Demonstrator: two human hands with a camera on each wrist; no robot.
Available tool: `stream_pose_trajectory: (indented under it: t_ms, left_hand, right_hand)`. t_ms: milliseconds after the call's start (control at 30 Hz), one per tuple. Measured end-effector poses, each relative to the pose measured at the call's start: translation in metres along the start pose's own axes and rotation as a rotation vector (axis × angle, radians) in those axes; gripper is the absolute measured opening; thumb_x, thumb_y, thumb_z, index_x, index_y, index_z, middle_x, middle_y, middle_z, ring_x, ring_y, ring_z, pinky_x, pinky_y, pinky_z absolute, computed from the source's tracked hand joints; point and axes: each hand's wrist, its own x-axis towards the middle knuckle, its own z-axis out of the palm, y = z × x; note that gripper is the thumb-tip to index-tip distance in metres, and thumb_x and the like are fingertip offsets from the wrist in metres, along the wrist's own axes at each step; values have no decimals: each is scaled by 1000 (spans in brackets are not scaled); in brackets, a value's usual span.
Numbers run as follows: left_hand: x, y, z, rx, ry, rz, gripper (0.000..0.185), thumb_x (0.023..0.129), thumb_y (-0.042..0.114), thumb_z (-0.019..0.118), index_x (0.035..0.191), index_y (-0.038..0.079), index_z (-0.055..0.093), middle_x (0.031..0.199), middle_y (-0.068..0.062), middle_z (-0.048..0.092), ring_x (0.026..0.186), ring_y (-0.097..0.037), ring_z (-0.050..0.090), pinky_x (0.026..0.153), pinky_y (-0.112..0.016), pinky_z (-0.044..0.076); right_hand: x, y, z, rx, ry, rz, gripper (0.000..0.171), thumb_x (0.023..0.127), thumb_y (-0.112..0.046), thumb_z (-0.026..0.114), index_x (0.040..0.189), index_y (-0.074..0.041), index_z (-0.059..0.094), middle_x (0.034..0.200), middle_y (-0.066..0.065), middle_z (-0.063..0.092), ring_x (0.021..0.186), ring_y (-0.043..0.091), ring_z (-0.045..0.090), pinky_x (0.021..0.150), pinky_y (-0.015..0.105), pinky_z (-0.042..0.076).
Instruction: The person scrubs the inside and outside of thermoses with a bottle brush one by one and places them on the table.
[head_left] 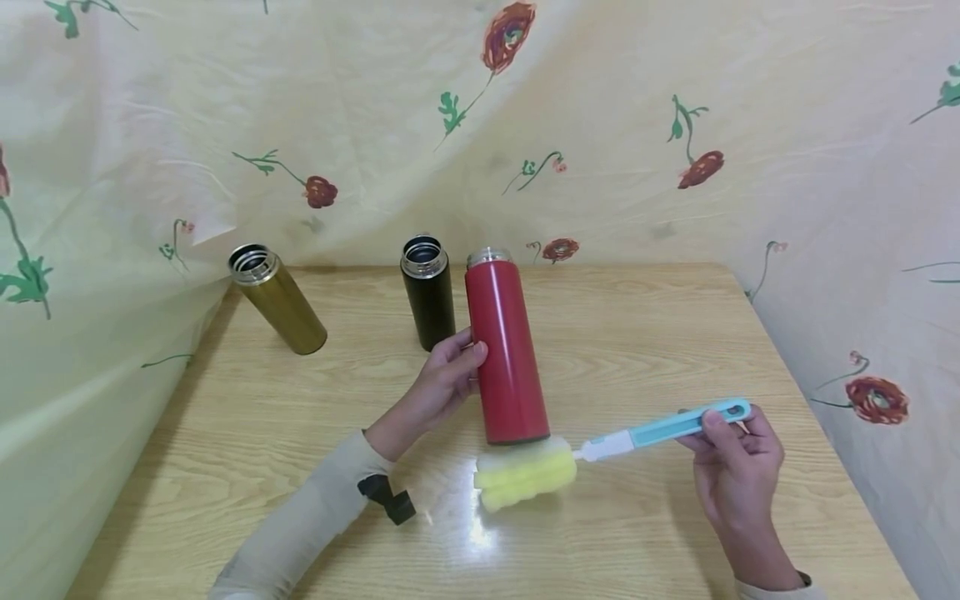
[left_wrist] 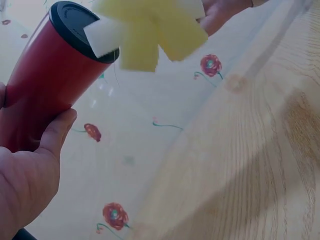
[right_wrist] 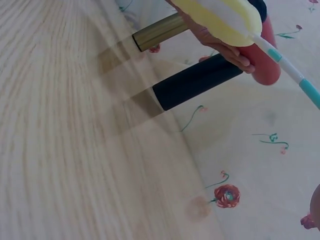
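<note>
A: Head view first. What do you see?
B: I see my left hand wrapped round the red flask, mid-table. My right hand pinches the bottle brush toward the right edge, with 2 flasks, gold and black, near the back edge.

A: Left wrist?
B: The thumb presses the red flask; the yellow sponge is by its base.

A: Right wrist?
B: I only see the sponge and handle.

A home-style tabletop setup: wooden table backed by draped floral cloth.
</note>
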Motion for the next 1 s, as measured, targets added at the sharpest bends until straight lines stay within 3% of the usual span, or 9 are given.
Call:
stream_pose_trajectory:
  t_ms: [333, 600, 1000]
  left_hand:
    - [-1, 0, 1, -10, 17, 3, 95, 82, 52, 82, 143, -9, 40, 115, -3, 69, 101, -15, 71, 84, -30, 60]
    - [-1, 1, 3, 8, 23, 9, 102, 80, 53, 84, 146, -9, 36, 117, -1, 69, 102, -14, 71, 84, -30, 60]
    - [-1, -1, 0, 17, 37, 8, 100, 82, 53, 81, 146, -10, 37, 117, -3, 69, 103, -16, 71, 86, -31, 60]
  right_hand:
    - [-4, 4, -5, 10, -68, -5, 25, 94, 29, 30, 101, 23, 53, 92, 32, 70, 86, 40, 75, 75, 44, 61]
    - [-8, 1, -2, 55, -60, 28, 27, 96, 27, 29, 103, 23, 54, 93, 31, 69, 87, 40, 75, 77, 44, 61]
    - [-8, -11, 12, 161, -95, -28, 24, 98, 24, 26, 100, 23, 50, 95, 33, 69, 92, 46, 73, 80, 50, 60]
